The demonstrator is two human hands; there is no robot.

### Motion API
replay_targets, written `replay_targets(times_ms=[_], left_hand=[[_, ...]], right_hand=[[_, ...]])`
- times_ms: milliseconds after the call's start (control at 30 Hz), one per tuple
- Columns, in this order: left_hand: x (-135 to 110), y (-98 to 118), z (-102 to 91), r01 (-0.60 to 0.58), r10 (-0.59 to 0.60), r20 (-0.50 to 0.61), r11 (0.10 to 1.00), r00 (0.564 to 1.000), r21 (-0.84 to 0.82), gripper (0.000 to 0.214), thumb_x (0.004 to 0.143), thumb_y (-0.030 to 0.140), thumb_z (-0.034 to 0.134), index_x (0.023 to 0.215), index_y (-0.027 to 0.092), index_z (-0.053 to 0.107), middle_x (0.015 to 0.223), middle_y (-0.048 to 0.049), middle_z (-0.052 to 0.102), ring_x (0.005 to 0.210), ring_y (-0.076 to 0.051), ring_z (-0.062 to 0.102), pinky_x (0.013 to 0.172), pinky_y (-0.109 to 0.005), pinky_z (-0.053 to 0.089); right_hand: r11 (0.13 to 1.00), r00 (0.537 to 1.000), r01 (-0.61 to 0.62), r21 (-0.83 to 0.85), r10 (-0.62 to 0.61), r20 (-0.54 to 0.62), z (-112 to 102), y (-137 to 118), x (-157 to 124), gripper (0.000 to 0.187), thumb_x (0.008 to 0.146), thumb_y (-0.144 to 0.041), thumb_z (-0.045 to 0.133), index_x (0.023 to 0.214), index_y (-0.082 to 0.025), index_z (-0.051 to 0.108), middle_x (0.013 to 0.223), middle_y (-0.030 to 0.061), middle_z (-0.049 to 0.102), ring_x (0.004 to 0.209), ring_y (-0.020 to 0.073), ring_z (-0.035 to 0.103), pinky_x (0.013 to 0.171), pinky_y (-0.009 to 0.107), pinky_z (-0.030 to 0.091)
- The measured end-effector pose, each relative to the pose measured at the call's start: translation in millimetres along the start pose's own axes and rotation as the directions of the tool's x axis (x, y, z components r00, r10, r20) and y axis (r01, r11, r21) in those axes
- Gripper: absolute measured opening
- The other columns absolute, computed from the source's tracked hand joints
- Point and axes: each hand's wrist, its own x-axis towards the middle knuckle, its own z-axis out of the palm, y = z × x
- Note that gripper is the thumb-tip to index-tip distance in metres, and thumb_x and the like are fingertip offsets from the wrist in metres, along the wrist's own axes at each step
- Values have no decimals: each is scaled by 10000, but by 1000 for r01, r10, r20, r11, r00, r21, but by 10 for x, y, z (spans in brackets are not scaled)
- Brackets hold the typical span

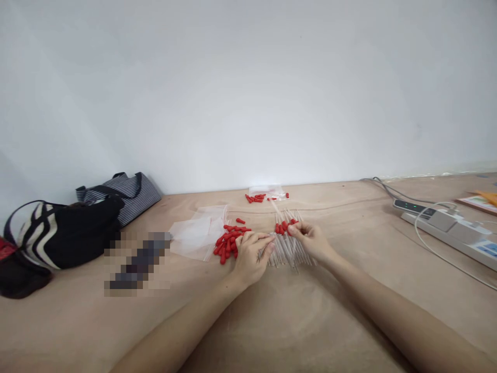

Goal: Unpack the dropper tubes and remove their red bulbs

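Observation:
My left hand (250, 255) is closed, its fingers curled on a thin clear tube beside a heap of red rubber caps (228, 242). My right hand (310, 240) is closed in a pinch on a red cap at the top of a row of clear glass tubes (286, 248) lying on the wooden table (272, 316). Some tubes in the row carry red caps (282, 227). Both hands meet over the row, a little apart.
Clear plastic bags (196, 234) lie left of the heap. More red caps (256, 197) sit on a bag near the wall. A striped bag (124, 194) and a black bag (66, 233) stand at the left. A power strip (446, 228) with cables lies at the right.

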Motion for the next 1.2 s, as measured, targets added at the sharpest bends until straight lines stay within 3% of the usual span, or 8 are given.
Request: replay_targets(times_ms=[133, 267, 400, 500, 600, 700, 933, 1200], left_hand=[[53, 56, 61, 91, -87, 31, 986, 996, -138, 233, 861, 290, 392, 944, 215, 597, 950, -20, 640, 926, -183, 512, 791, -371, 342], [30, 59, 124, 172, -176, -14, 975, 984, -138, 154, 834, 269, 434, 870, 195, 564, 871, -22, 638, 853, -171, 541, 789, -359, 358], [12, -98, 35, 122, -119, -108, 992, 987, 24, 95, 816, 258, 477, 822, 201, 552, 839, -12, 645, 824, -177, 547, 810, -388, 305], [-15, -252, -57, 12, 4, -119, 991, 993, 130, 89, 819, 240, 487, 798, 208, 567, 822, 2, 658, 847, -176, 555, 845, -402, 252], [-56, -318, -80, -100, 119, -85, 975, 989, 200, 115, 829, 233, 479, 801, 223, 590, 807, 8, 673, 870, -174, 561, 878, -409, 215], [-90, -302, -35, -184, 204, -62, 954, 977, 238, 157, 848, 248, 453, 802, 232, 602, 775, 13, 681, 874, -169, 566, 898, -407, 203], [-113, -303, 11, -252, 291, -65, 904, 955, 344, 150, 823, 299, 497, 922, 279, 608, 992, -9, 661, 986, -220, 534, 914, -468, 188], [-149, -260, -38, -309, 368, -34, 823, 929, 477, 203, 765, 150, 492, 788, 292, 635, 1132, -6, 593, 1081, -242, 473, 942, -516, 159]], right_hand=[[992, 989, 55, 117, -70, 129, 294, -96, -188, 375, 674, -526, 538, 592, -160, 538, 542, -24, 511, 528, 101, 442, 538, 229, 354], [993, 980, 113, -29, -106, 170, 338, -98, -260, 375, 725, -501, 490, 571, -166, 561, 510, -41, 500, 523, 103, 444, 551, 229, 332], [936, 987, 153, -316, -160, 4, 198, -78, -265, 289, 751, -444, 481, 690, -189, 602, 623, -13, 596, 605, 138, 501, 641, 272, 338], [810, 922, 203, -550, -347, -171, 88, -83, -251, 246, 738, -412, 526, 781, -179, 592, 801, 53, 622, 771, 194, 518, 739, 333, 300], [608, 832, 397, -688, -554, -10, 83, -96, -246, 231, 766, -389, 536, 890, -205, 600, 953, 78, 606, 898, 215, 486, 838, 387, 216], [451, 754, 574, -683, -616, 228, 169, -88, -254, 169, 817, -339, 501, 928, -271, 610, 910, 27, 629, 900, 180, 486, 900, 407, 131], [326, 681, 639, -696, -661, 315, 261, 40, -303, 228, 853, -175, 417, 889, -277, 617, 682, -25, 631, 837, 131, 511, 927, 394, 94], [245, 603, 720, -650, -685, 409, 175, 65, -336, 339, 819, -106, 400, 999, -329, 581, 706, -32, 612, 836, 129, 498, 893, 352, 132]])
